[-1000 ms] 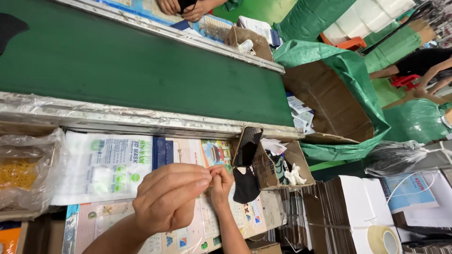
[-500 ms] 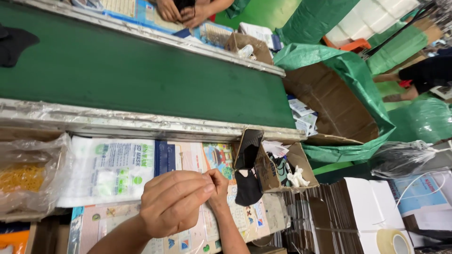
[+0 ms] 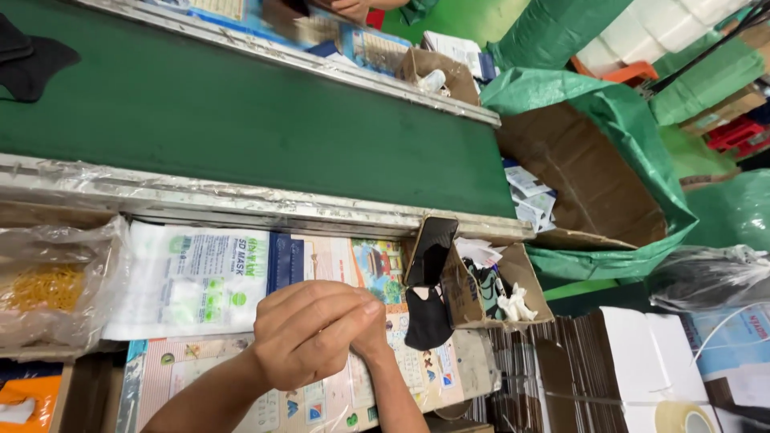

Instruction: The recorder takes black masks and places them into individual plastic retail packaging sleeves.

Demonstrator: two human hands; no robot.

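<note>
**Packets all round the fingers**

Just left of the fingers [image 3: 341, 309] lies a flat white packet [image 3: 192, 277] with green print and a blue edge. Under them, colourful printed sheets [image 3: 377, 265]. Far left, a clear bag [image 3: 48, 289] of yellow bands. Beyond right, white-blue packets [image 3: 529, 196] fill a carton.

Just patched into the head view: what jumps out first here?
The wide green conveyor belt runs across the top half, with a black mask lying at its far left. Below it, the left hand and right hand are pressed together over printed sheets. Right of them, a small open cardboard box has a black mask hanging from its flap.
</note>
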